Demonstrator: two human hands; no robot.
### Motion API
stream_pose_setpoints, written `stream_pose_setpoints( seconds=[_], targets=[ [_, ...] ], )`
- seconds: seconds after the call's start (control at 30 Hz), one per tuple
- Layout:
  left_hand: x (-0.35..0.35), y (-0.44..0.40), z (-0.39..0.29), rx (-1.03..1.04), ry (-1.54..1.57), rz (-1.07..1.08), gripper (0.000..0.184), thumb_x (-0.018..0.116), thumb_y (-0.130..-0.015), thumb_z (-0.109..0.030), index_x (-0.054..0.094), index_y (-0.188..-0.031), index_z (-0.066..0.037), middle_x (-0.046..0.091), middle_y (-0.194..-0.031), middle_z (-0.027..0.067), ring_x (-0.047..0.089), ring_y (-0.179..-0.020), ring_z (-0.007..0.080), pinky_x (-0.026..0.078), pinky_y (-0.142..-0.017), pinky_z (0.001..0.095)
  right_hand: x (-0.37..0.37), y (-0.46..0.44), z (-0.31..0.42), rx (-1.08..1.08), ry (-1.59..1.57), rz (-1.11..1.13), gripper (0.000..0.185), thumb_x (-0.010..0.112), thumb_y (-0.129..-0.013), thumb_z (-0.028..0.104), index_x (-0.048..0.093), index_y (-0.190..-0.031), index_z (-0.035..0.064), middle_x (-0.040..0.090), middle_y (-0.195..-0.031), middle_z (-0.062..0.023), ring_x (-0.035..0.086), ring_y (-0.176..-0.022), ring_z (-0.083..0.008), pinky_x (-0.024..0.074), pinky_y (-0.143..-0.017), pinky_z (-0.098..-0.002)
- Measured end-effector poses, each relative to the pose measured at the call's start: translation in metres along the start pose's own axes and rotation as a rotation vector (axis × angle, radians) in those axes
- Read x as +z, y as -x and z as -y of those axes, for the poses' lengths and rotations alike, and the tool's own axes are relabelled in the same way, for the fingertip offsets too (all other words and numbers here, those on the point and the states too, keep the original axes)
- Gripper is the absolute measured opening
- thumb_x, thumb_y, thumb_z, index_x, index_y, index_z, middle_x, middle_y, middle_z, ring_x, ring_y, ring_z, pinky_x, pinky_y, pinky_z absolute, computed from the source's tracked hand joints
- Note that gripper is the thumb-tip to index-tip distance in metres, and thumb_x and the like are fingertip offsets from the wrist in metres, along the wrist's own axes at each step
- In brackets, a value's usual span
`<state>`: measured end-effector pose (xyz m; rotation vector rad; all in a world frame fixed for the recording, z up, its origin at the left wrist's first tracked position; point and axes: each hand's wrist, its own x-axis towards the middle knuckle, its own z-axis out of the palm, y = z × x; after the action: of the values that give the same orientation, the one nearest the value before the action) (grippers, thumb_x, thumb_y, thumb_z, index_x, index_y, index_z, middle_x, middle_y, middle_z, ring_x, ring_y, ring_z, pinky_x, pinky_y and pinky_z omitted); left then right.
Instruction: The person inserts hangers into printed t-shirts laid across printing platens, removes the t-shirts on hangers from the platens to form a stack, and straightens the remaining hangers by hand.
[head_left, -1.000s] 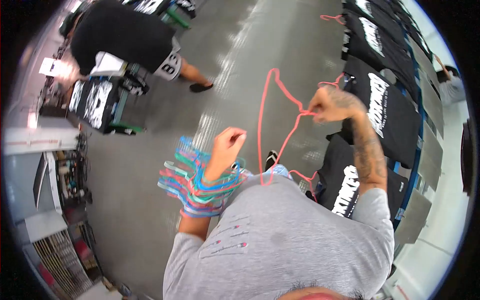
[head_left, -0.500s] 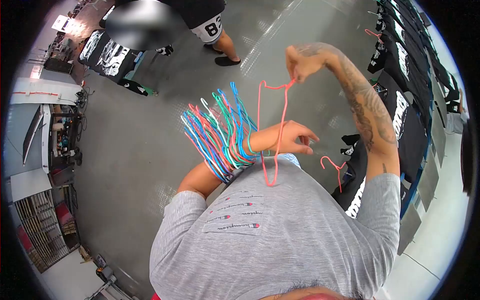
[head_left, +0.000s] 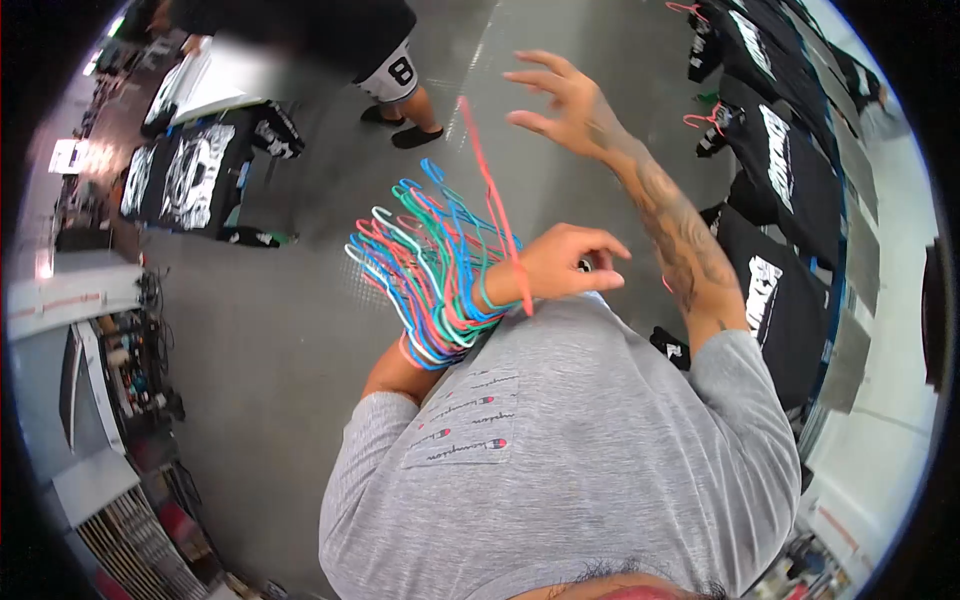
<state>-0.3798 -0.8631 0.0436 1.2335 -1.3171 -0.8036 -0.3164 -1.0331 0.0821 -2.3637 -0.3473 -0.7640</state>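
Note:
Many coloured hangers (head_left: 430, 260), blue, green, red and white, hang in a bunch round my left forearm. A single red hanger (head_left: 492, 195) is at my left wrist, its hook end pointing up and away from the bunch. My left hand (head_left: 585, 262) extends past the hangers, fingers curved and apart, holding nothing in its palm. My right hand (head_left: 562, 105) is raised beyond it to the upper right, its fingers spread and nothing in them. A gap lies between the right hand and the red hanger.
Black printed shirts (head_left: 780, 170) lie along a row at the right, with a red hanger (head_left: 703, 122) at one. A person in black with white-trimmed shorts (head_left: 392, 78) stands at the upper left beside a table of dark printed shirts (head_left: 190, 175).
The red hanger has gone over my left hand to the wrist. My right hand has let go of it, opened and moved up. The person at the upper left has shifted.

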Motion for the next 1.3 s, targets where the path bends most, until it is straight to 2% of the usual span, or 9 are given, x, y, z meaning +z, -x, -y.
stream_pose_setpoints(
  seconds=[0.13,0.3,0.4,0.5,0.6,0.77,0.87,1.03,1.3],
  targets=[
    [-0.033,0.014,-0.002,-0.072,0.183,-0.155,0.030,0.064,-0.086,-0.016,0.062,-0.113,0.000,0.065,-0.084,0.0052,0.062,-0.079,0.0138,0.051,-0.074,0.0304,-0.024,0.159,-0.061,0.899,-0.345,-0.380,0.033,0.073,-0.085,0.021,0.065,-0.114,0.0060,0.068,-0.101,-0.0073,0.066,-0.088,-0.0138,0.0532,-0.073,-0.0265],
    [-0.051,0.028,0.035,-0.142,0.370,-0.222,0.032,0.059,-0.090,-0.022,0.062,-0.111,0.002,0.063,-0.086,0.0058,0.062,-0.084,0.0142,0.049,-0.078,0.0294,-0.052,0.408,-0.057,1.538,-0.294,-1.215,0.026,0.073,-0.085,0.031,0.064,-0.088,0.0070,0.055,-0.070,0.0030,0.052,-0.062,-0.0061,0.0415,-0.054,-0.0180],
    [-0.061,0.029,0.046,-0.192,0.423,-0.231,0.036,0.059,-0.091,-0.028,0.061,-0.112,0.003,0.063,-0.085,0.0059,0.062,-0.086,0.0147,0.048,-0.079,0.0294,-0.057,0.476,-0.038,2.023,-0.466,-1.352,0.037,0.069,-0.084,0.046,0.063,-0.097,0.0119,0.062,-0.081,0.0015,0.063,-0.080,-0.0157,0.0482,-0.079,-0.0419],
    [-0.064,0.023,0.057,-0.187,0.413,-0.238,0.037,0.057,-0.092,-0.030,0.061,-0.108,0.003,0.062,-0.082,0.0074,0.060,-0.081,0.0154,0.046,-0.077,0.0294,-0.063,0.460,-0.042,2.005,-0.880,-1.555,0.041,0.065,-0.088,0.047,0.060,-0.107,0.0112,0.065,-0.108,-0.0021,0.061,-0.108,-0.0204,0.0331,-0.102,-0.0511],
    [-0.069,0.015,0.054,-0.196,0.358,-0.254,0.034,0.057,-0.092,-0.028,0.061,-0.105,0.003,0.061,-0.081,0.0081,0.058,-0.078,0.0154,0.045,-0.075,0.0296,-0.061,0.442,-0.052,1.368,-1.120,-1.704,0.039,0.061,-0.091,0.042,0.057,-0.114,0.0097,0.058,-0.128,-0.0048,0.050,-0.128,-0.0232,0.0186,-0.112,-0.0488],
    [-0.082,0.007,0.051,-0.134,0.350,-0.372,0.022,0.058,-0.091,-0.017,0.061,-0.105,0.000,0.061,-0.080,0.0050,0.058,-0.077,0.0118,0.045,-0.071,0.0265,-0.095,0.432,-0.059,0.945,-1.053,-1.880,0.016,0.057,-0.089,0.024,0.062,-0.090,0.0086,0.067,-0.091,-0.0070,0.064,-0.090,-0.0269,0.0528,-0.080,-0.0417],
    [-0.085,0.010,0.052,-0.116,0.355,-0.428,0.021,0.058,-0.090,-0.015,0.061,-0.105,0.000,0.061,-0.079,0.0048,0.057,-0.076,0.0115,0.045,-0.070,0.0263,-0.173,0.403,-0.044,0.646,-0.866,-1.946,0.026,0.054,-0.090,0.021,0.062,-0.107,0.0045,0.066,-0.106,-0.0076,0.063,-0.099,-0.0268,0.0532,-0.083,-0.0389],
    [-0.095,0.009,0.052,-0.118,0.340,-0.470,0.019,0.058,-0.090,-0.014,0.061,-0.103,0.000,0.060,-0.078,0.0045,0.057,-0.073,0.0112,0.046,-0.070,0.0259,-0.262,0.272,-0.043,0.600,-0.465,-1.559,0.030,0.046,-0.094,0.012,0.048,-0.122,-0.0004,0.055,-0.131,-0.0164,0.052,-0.124,-0.0276,0.0435,-0.100,-0.0475],
    [-0.106,-0.033,0.043,-0.175,0.204,-0.639,0.015,0.057,-0.091,-0.009,0.061,-0.102,0.000,0.059,-0.077,0.0026,0.057,-0.072,0.0090,0.044,-0.069,0.0238,-0.316,0.042,0.013,0.690,-0.340,-0.056,0.033,0.063,-0.087,0.011,0.044,-0.113,0.0055,0.056,-0.074,0.0002,0.053,-0.060,-0.0052,0.0398,-0.052,-0.0182]
  ],
)
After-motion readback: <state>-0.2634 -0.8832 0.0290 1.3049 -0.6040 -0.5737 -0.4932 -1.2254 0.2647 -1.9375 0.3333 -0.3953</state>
